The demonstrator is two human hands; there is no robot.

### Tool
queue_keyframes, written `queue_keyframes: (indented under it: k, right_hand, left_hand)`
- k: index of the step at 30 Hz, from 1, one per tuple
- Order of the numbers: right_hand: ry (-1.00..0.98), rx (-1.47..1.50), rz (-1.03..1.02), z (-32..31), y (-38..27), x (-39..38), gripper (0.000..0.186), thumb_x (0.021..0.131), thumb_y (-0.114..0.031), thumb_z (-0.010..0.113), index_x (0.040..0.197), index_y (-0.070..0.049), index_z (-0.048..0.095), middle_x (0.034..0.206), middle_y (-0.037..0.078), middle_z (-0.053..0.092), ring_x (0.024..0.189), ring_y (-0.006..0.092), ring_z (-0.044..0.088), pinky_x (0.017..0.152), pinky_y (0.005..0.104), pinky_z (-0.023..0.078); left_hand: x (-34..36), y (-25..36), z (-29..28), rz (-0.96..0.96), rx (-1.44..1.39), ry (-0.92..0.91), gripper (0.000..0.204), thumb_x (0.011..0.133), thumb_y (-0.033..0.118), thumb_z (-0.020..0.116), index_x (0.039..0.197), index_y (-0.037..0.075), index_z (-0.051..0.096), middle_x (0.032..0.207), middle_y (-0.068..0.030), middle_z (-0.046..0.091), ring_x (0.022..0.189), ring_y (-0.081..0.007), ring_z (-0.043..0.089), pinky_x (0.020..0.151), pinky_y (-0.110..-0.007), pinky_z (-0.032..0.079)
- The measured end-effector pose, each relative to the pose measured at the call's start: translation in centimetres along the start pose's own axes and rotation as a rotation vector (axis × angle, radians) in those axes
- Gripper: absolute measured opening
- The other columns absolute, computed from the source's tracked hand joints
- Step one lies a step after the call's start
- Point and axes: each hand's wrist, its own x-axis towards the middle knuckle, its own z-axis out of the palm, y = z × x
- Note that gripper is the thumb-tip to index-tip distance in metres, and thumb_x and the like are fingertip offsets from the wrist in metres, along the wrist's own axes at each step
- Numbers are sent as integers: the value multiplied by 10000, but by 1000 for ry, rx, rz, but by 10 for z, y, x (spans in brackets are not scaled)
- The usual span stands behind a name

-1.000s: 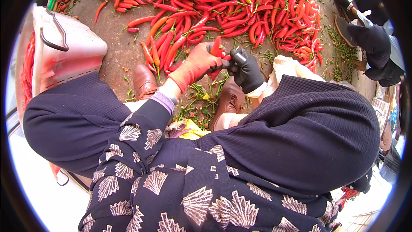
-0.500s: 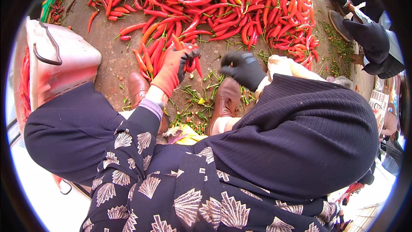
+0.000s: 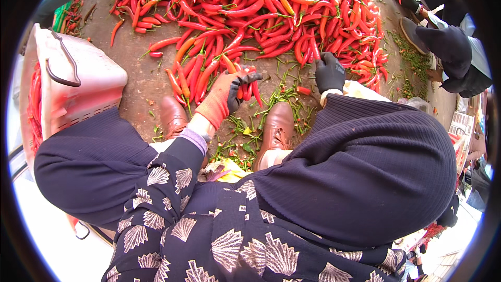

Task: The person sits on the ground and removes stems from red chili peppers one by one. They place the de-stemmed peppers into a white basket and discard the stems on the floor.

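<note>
Just beyond your right hand (image 3: 330,74) lies the red chilli heap (image 3: 261,8); that hand is at one chilli (image 3: 314,48), its grip unclear. Your left hand (image 3: 230,93) is clamped on several chillies (image 3: 256,94). You seem to be picking, which next calls for a secure pinch.

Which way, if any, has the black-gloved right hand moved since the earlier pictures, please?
Yes, the right hand has moved rightward and forward, closer to the red chili heap.

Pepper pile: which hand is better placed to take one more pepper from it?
Right, probably: the right hand is at the pepper pile's near edge, while the left hand already holds peppers.
</note>
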Motion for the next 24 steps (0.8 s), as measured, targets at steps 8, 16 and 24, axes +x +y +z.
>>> queue_keyframes:
  k: [8,16,24]
  right_hand:
    - [-304,-66,-589,-11,-68,-97,274,810,-249,663,1021,-76,644,973,152,668,944,333,635,807,424,493]
    - [-1,-121,-229,-15,-37,-44,222,789,-218,689,934,-60,635,864,140,659,794,323,638,718,422,491]
    - [-342,-139,-738,-6,-89,-116,181,793,-206,675,913,-75,638,832,129,654,767,318,634,698,426,485]
  left_hand:
    - [-1,-10,15,-8,45,98,180,833,30,652,981,-29,570,896,-153,671,779,-259,679,743,-355,562]
    - [-3,29,-2,76,-68,-56,331,860,61,651,1166,-3,540,1015,-133,646,895,-263,663,821,-394,561]
    - [-1,3,0,3,-117,-139,440,848,39,663,1264,40,520,1031,-104,639,900,-242,655,803,-375,560]
